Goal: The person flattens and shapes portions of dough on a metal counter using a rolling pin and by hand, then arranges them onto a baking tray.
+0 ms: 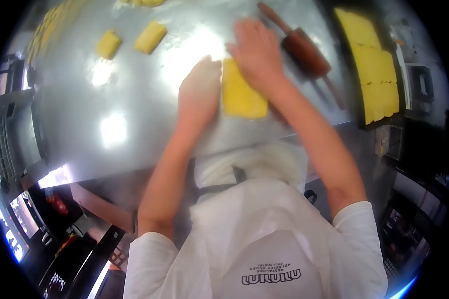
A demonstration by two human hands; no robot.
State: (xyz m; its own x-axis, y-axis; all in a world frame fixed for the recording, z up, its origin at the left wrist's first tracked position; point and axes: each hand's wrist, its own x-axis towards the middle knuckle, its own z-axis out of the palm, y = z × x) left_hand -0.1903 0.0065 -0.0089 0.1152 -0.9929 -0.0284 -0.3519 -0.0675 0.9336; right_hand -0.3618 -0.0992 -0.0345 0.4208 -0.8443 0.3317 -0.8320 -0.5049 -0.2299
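Observation:
A flat, roughly rectangular sheet of yellow dough (pixel 242 97) lies on the metal worktop near its front edge. Along the dough's left side is my left hand (pixel 199 89); blur hides how its fingers are held. My right hand (pixel 258 52) reaches over the dough's upper right part, fingers stretched out and thumb apart, covering some of it. Just right of that hand rests a brown rolling pin (pixel 307 54), lying at a slant with its handles sticking out.
Two small yellow dough pieces (pixel 150 38) lie at the upper left of the metal worktop (pixel 75 119), with more dough along the far edge. On the right stands a dark tray (pixel 356 79) holding flat yellow dough sheets (pixel 379 74).

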